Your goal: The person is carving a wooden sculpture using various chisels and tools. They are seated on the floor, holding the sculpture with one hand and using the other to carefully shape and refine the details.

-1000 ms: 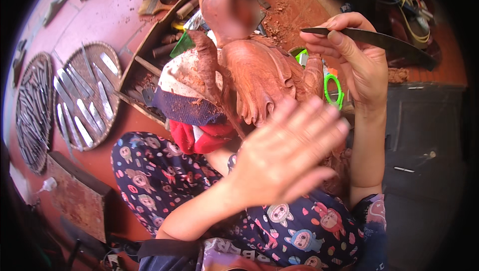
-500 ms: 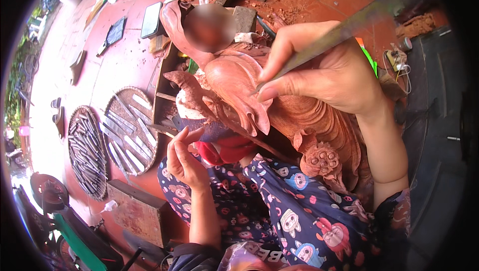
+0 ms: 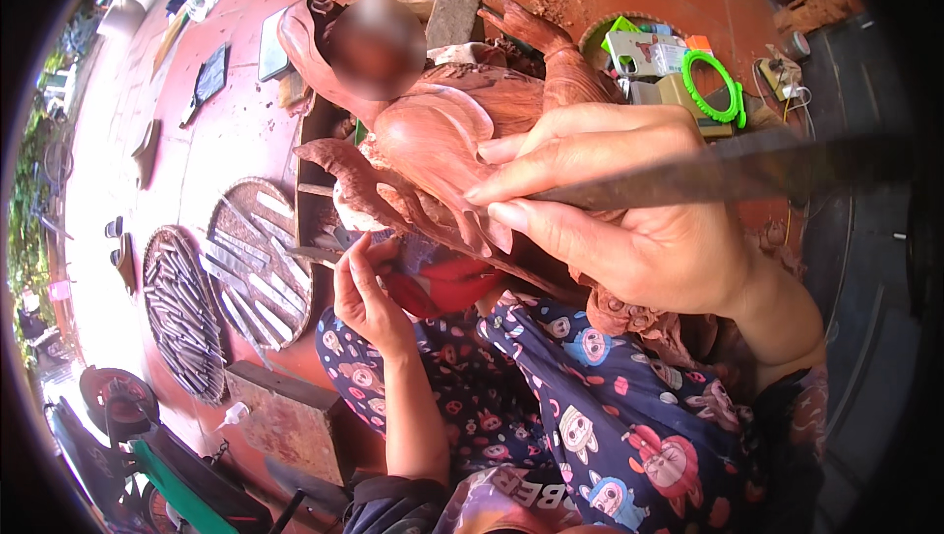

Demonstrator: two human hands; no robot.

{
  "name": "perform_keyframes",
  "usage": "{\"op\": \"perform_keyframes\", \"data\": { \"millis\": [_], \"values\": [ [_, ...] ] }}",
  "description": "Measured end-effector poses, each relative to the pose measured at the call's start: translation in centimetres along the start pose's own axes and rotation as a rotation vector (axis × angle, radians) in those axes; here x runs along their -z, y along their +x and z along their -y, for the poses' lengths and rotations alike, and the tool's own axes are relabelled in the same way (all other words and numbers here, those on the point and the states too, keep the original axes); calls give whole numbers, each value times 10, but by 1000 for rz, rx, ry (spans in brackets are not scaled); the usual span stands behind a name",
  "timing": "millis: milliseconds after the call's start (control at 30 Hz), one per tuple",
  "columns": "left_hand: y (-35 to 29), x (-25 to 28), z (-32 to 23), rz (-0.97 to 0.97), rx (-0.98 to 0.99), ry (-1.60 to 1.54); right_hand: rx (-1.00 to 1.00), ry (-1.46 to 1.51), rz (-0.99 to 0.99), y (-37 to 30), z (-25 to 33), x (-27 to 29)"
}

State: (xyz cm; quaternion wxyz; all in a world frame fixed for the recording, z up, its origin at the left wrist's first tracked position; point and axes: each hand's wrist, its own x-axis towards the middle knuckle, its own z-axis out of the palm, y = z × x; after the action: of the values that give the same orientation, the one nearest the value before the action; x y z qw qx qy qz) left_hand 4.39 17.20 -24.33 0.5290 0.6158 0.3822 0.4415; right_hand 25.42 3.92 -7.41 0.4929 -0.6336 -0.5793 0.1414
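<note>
A carved reddish-wood statue [image 3: 428,136] lies tilted across the middle, its head end at the upper left. My right hand [image 3: 629,205] pinches a long, flat metal carving chisel [image 3: 708,172] between thumb and fingers. Its shank runs off to the right, and the fingertips are on or close to the carved drapery. Below the statue's left edge, my left hand [image 3: 372,298] is raised with thumb and fingers drawn together. Whether something thin is in that pinch I cannot make out. A pointed carved branch [image 3: 339,162] of the statue is just above it.
Two round woven trays hold metal tools: dark rods [image 3: 182,313] and flat blades [image 3: 261,273]. A wooden block [image 3: 285,411] stands near my left knee. At the upper right are a green ring [image 3: 713,89] and boxes. A wooden crate [image 3: 313,185] borders the statue.
My right hand has shifted down and the chisel has swung to a flatter angle. The view has turned, bringing the green ring and the statue's raised hand into sight. My left hand stays pinched.
</note>
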Motion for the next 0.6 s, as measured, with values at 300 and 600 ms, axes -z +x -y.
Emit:
{"op": "perform_keyframes", "data": {
  "millis": [300, 600],
  "values": [
    [-1, -1, 0, -2, -31, 37, 66, -147, -89, -7, -4, -8],
    [0, 2, -2, 47, -59, -4, -11, -305, 51, 6, 10, -10]
  ]
}}
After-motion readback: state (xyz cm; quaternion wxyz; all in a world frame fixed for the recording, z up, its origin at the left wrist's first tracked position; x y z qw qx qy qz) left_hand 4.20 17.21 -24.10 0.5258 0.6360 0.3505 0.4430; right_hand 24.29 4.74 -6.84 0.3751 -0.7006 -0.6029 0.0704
